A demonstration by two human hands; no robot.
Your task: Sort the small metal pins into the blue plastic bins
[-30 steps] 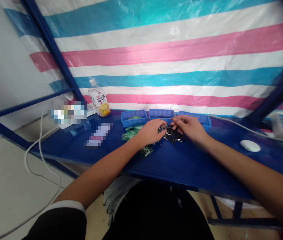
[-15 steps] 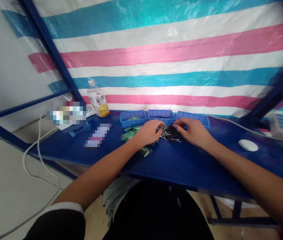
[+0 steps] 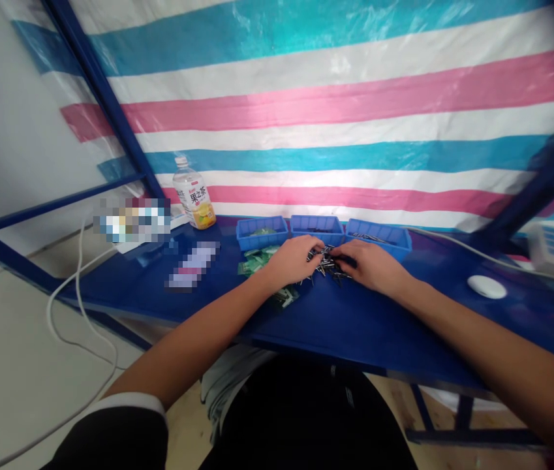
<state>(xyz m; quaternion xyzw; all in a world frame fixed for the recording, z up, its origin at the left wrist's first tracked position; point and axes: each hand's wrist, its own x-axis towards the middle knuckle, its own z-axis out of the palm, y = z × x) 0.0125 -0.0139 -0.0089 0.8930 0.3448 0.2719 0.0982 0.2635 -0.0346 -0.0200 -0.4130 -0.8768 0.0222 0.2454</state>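
A pile of small dark and silvery metal pieces lies on the blue table, between my two hands. My left hand is at the pile's left side, fingers curled in; what its fingertips hold is too small to make out. From the right, my right hand reaches into the pile with bent fingers, its fingertips among the pieces. Behind the pile stand a left blue tray with something greenish, a middle blue tray with dark pieces, and a right blue tray with thin metal pieces.
Green packets lie left of the pile, and another packet is below my left wrist. A drink bottle stands at the back left. A white oval object and a cable are on the right. Blue frame posts flank the table.
My right hand has moved down and left, from beside the right tray into the pile. My left hand has barely moved. The view has shifted slightly.
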